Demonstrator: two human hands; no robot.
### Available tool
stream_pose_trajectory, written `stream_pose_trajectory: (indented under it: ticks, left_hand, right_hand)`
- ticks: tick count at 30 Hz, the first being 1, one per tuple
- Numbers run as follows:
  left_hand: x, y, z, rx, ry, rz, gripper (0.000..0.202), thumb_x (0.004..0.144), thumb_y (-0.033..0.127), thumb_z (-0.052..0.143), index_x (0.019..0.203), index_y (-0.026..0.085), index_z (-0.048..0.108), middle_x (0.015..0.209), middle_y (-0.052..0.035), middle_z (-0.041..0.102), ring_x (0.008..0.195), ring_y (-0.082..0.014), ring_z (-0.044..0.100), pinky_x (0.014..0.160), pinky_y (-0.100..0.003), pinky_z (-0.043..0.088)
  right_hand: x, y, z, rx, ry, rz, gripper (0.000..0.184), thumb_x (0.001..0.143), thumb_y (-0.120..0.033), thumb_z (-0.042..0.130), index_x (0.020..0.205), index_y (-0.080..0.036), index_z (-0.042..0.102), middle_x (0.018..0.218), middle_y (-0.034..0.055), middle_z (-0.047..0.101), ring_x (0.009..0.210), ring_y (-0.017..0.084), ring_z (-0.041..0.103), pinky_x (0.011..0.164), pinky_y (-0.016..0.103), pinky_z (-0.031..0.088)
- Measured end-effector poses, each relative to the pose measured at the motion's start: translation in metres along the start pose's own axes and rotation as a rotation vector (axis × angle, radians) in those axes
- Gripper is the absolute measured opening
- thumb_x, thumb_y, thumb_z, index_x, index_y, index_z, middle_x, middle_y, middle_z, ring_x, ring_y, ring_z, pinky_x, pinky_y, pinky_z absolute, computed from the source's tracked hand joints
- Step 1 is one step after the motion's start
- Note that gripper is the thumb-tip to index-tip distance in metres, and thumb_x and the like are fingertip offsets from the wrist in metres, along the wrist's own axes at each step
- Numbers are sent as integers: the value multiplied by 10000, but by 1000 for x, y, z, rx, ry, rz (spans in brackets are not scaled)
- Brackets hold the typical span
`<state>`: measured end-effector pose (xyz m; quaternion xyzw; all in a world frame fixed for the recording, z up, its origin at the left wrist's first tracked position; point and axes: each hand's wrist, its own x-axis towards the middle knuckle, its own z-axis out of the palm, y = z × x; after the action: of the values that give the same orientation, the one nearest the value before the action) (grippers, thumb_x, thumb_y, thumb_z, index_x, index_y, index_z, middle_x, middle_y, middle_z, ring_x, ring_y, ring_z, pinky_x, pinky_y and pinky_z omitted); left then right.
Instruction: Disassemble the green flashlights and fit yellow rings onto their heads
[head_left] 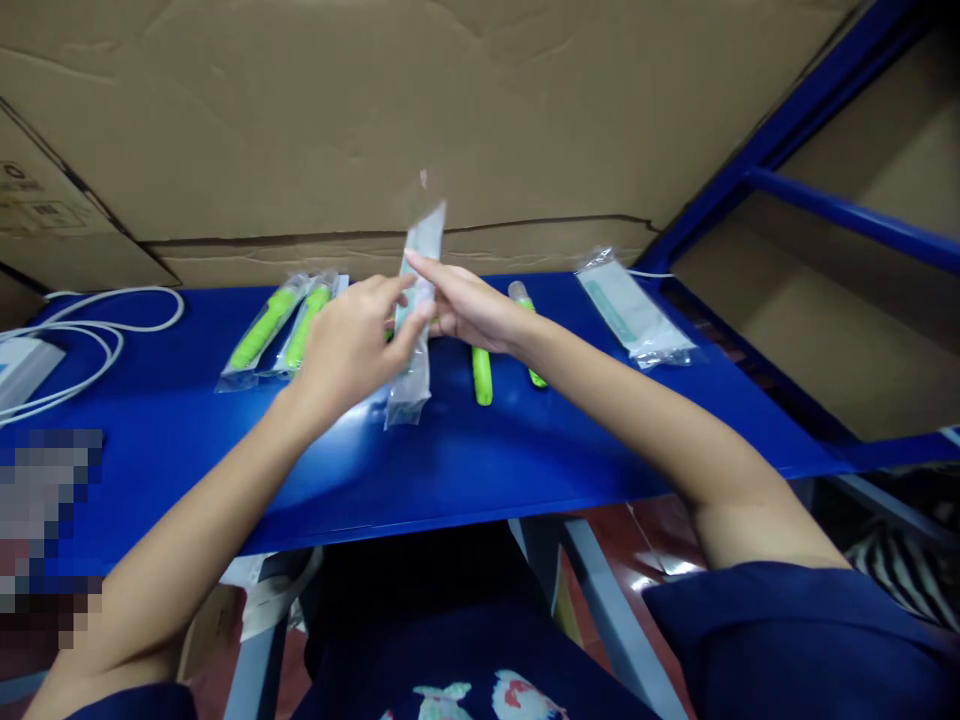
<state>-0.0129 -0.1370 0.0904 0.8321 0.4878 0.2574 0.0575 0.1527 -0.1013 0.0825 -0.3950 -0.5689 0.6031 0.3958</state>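
Fingers (409,338) of the left hand (346,335), half curled, touch a clear packet (425,236), grip unclear; the right hand (478,303) clamps it. Bagged green tubes (262,328) lie on the table (525,455).

Blue table (555,450) beneath green tubes (483,376), packets (630,308), cable (150,290).

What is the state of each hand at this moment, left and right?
Left hand: partly curled, touching the plastic packet; whether it grips cannot be told.
Right hand: closed, holding the same packet.
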Motion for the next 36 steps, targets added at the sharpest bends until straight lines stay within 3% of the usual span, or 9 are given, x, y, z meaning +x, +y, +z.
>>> stream_pose_trajectory:
  ticks: [3,7,11,15,19,21,25,29,36]
  left_hand:
    - [14,33,14,45,-80,179,495,1104,340,358,1409,132,687,1521,-177,647,1411,-341,613,1193,-509,472]
    - [16,41,19,-26,-206,287,539,1130,366,319,1614,200,486,1698,-136,501,1577,-315,459,1267,-523,390]
    - [0,5,16,8,-170,245,551,1109,469,375,1568,206,532,1687,-151,509,1576,-333,445,1278,-545,356]
    - [-16,-54,6,143,-154,29,515,1064,476,411,1455,208,612,1649,-160,530,1542,-382,469,1236,-599,382]
    - [-31,-93,-13,281,-131,-225,444,1050,465,420,1408,254,576,1627,-139,542,1544,-399,452,1196,-621,420]
    - [-37,-99,-22,309,-137,-288,443,1082,471,376,1429,242,528,1647,-141,509,1556,-400,441,1198,-641,418]
    - [-44,-99,-29,288,-142,-374,443,1092,423,373,1449,187,486,1655,-139,484,1576,-410,410,1235,-658,386]
    - [-46,-114,-21,296,-142,-368,518,1069,466,377,1473,174,519,1648,-167,507,1554,-421,442,1223,-634,400]
    - [-41,-129,-7,381,-175,-453,740,985,518,362,1550,68,526,1628,-266,528,1514,-463,490,1190,-633,432]
  right_hand:
    - [-21,-2,-15,127,132,-6,284,1078,-437,596,905,-214,634,873,26,720,764,142,725,739,264,644]
    - [-36,-1,-85,-20,458,-64,159,1023,-159,613,877,-193,664,943,68,765,852,166,747,865,329,647]
    - [-55,-2,-184,-303,799,107,172,945,-48,704,818,-162,719,924,120,788,696,114,663,728,337,551]
    - [-77,0,-254,-632,892,282,45,892,-46,789,891,-86,771,1136,268,792,808,140,709,816,406,517]
    - [-86,8,-251,-1302,1025,332,508,912,-131,823,1380,28,705,1421,433,624,1416,422,622,1056,530,471]
    - [-85,17,-230,-1488,930,268,422,1041,-188,646,1419,-6,696,1428,428,622,1467,445,588,1094,567,466]
    - [-79,45,-203,-1547,590,232,531,1054,-142,547,1572,-29,583,1624,355,499,1551,443,503,1215,581,404]
    - [-83,72,-224,-1520,588,501,587,1095,-212,459,1650,-21,481,1736,307,324,1664,352,349,1345,587,191]
    - [-101,86,-251,-1498,451,563,726,1163,-484,99,1762,-110,266,1810,208,195,1724,293,199,1354,674,-20]
